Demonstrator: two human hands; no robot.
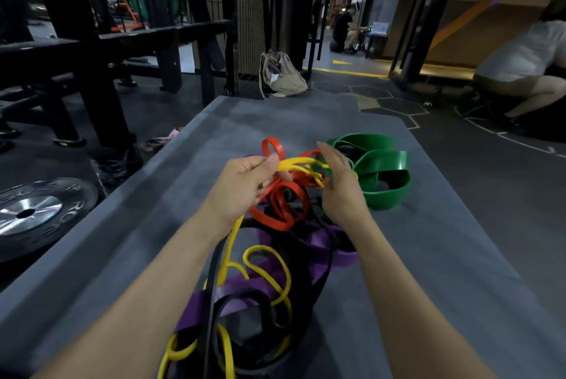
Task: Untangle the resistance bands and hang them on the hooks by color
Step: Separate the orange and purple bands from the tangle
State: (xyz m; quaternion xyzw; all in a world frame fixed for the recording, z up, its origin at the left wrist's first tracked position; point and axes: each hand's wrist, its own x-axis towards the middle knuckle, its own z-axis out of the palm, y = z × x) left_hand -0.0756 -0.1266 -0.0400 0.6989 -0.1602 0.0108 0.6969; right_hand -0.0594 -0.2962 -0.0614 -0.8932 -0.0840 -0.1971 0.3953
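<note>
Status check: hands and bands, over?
Left hand pinching thin yellow rubber band. Right hand open beside it. Red, purple, black bands still knotted in.

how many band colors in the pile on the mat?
5: yellow band pinched in left hand, red mid-pile, green far right, purple and black nearest. Individual bands uncountable.

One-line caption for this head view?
Left hand pinches the yellow band; right hand works the tangle on a grey mat.
</note>
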